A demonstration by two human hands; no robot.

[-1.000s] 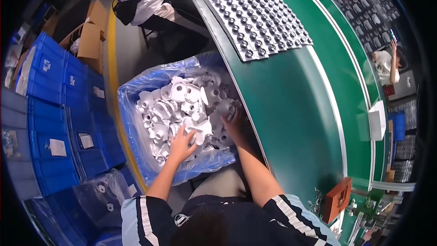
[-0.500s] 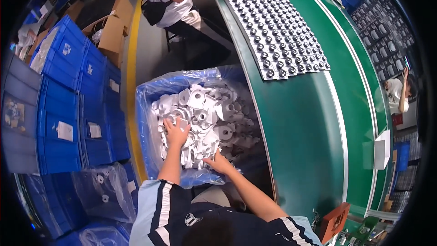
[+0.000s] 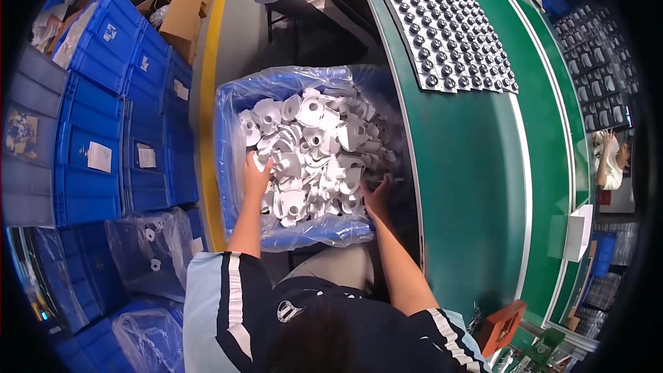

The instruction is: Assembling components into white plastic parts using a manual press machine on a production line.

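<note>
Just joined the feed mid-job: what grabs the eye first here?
A heap of white plastic parts fills a blue bin lined with clear plastic at centre, with the left hand and right hand both dug into it. To the right runs a green conveyor belt carrying a grey tray of small dark parts.

Factory assembly line showing: green conveyor belt [image 3: 476, 166] running past, tray of small black parts [image 3: 445, 24] riding on it, blue crates [image 3: 103, 117] stacking alongside, bag-lined bin of white plastic parts [image 3: 311, 152] sitting beside.
</note>
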